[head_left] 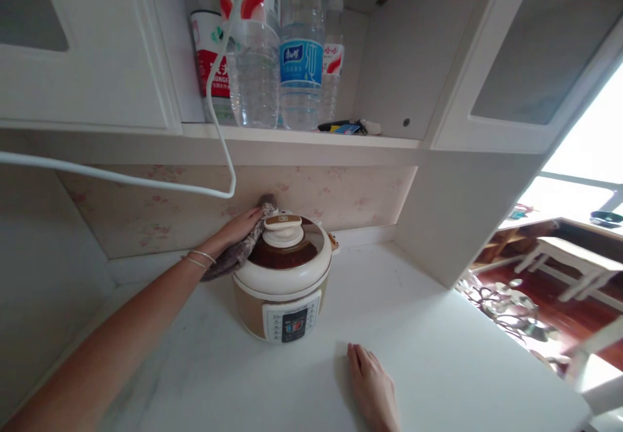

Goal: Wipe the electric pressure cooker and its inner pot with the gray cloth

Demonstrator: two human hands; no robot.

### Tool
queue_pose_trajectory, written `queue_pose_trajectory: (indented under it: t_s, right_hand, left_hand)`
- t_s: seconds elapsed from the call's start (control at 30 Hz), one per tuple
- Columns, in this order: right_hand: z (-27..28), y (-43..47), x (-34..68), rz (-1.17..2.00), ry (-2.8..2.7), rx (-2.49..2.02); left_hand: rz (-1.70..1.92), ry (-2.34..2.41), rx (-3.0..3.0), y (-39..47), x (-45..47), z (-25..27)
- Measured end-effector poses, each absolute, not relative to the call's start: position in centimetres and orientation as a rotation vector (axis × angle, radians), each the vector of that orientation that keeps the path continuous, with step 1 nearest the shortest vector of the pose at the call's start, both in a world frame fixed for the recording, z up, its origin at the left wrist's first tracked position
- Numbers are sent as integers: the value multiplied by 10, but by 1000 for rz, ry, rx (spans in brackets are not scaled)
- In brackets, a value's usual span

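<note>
A cream and brown electric pressure cooker [283, 283] stands on the white countertop, its lid on and its control panel facing me. My left hand [247, 222] reaches to the far left side of its lid and presses a grey-brown patterned cloth [243, 250] against it. The cloth drapes down the lid's left edge, and my fingertips are partly lost in its folds. To the right in front of the cooker, my right hand [372, 383] rests on the countertop [399, 302] with its fingers curled in and nothing visible in it.
Overhead, an open cabinet shelf [302, 139] holds several plastic bottles [302, 72] and some small items [348, 127]. A white cable [219, 120] hangs down from it and runs left. A side panel [462, 211] bounds the right. Beyond the counter stands a bench [574, 257].
</note>
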State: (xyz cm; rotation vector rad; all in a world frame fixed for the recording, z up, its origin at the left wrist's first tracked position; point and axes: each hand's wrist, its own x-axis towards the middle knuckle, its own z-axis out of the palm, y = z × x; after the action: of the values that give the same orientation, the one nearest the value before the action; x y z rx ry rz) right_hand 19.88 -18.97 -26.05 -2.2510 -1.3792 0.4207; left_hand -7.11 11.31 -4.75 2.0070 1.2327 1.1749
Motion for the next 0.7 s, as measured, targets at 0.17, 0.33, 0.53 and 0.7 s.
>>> queue_pose_trajectory:
  t_s: [0.17, 0.33, 0.53, 0.7]
  right_hand:
    - [-258, -190, 198, 446, -1437, -2254]
    - [-257, -190, 196, 435, -1469, -2264]
    - [-255, -192, 195, 416, -1481, -2244]
    - [-255, -192, 195, 389, -1464, -2231]
  left_hand:
    - [1052, 1322, 2195, 56, -92, -63]
    - [1306, 1387, 2135, 16, -91, -77]
    - [1612, 1401, 1549, 26, -80, -55]
    - [1651, 1341, 1529, 49, -56, -27]
